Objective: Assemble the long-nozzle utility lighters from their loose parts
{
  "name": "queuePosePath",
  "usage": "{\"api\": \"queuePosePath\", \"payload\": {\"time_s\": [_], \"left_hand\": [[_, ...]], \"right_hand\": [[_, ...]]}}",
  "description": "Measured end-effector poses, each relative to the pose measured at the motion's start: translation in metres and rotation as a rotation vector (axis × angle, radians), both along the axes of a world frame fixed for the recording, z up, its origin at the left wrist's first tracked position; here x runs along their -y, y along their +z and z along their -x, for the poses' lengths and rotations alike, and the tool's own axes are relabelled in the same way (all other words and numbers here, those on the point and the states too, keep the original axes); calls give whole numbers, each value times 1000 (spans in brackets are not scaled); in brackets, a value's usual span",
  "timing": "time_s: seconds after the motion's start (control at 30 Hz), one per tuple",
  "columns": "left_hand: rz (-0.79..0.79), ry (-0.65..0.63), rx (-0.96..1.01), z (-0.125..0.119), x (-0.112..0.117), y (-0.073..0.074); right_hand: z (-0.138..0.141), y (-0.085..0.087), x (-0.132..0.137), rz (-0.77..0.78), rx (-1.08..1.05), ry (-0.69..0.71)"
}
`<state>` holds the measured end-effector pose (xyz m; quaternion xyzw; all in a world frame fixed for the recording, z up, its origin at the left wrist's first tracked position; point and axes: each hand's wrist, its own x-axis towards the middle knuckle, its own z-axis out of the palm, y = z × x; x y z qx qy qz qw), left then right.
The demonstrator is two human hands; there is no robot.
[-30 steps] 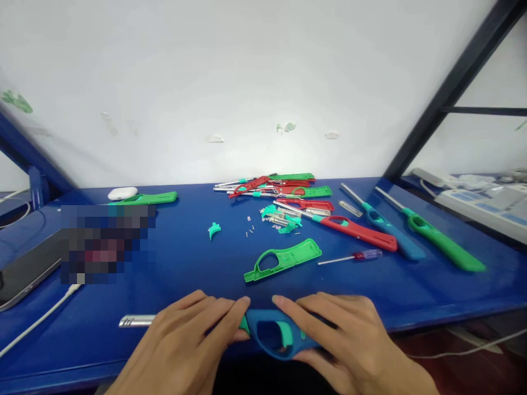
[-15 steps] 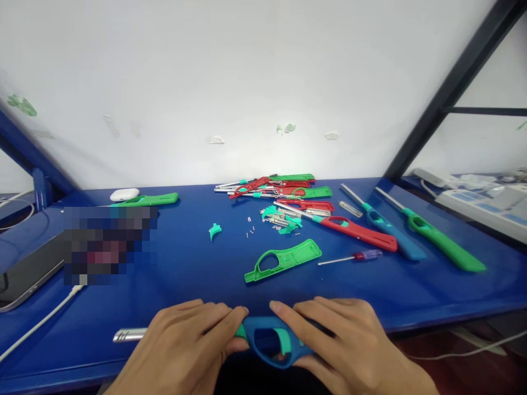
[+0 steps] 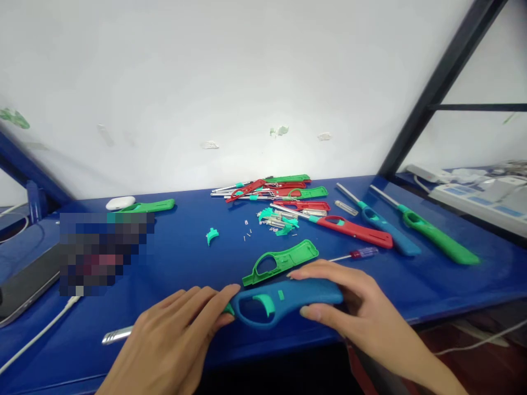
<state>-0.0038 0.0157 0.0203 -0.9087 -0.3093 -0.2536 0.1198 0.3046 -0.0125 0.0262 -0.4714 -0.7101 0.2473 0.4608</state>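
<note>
The left hand (image 3: 175, 323) grips the blue lighter (image 3: 298, 296) at its neck; the right hand (image 3: 366, 302) holds its handle between thumb and fingers. It looks closed up, trigger (image 3: 265, 305) in place. Just beyond it, a green shell (image 3: 298, 255) lies open; farther beyond, loose parts (image 3: 287, 225) and opened lighters (image 3: 290, 192) remain apart.

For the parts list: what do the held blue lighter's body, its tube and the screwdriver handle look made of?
Lighter body: likely molded plastic, satin; even blue, soft sheen.
Tube: probably metal, polished; silvery with bright reflections.
Screwdriver handle: probably glossy plastic; purple-red, seemingly translucent, too small to be sure.
</note>
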Motion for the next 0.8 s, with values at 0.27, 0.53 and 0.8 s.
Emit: {"api": "queuePosePath", "payload": {"time_s": [0.27,0.53,0.8], "left_hand": [[-96,24,-13,-15,6,9],[63,42,-6,-13,13,-1],[46,-98,58,-12,16,1]], "right_hand": [[10,-3,2,182,-49,-76],[5,4,4,130,1,44],[3,3,8,44,88,53]]}}
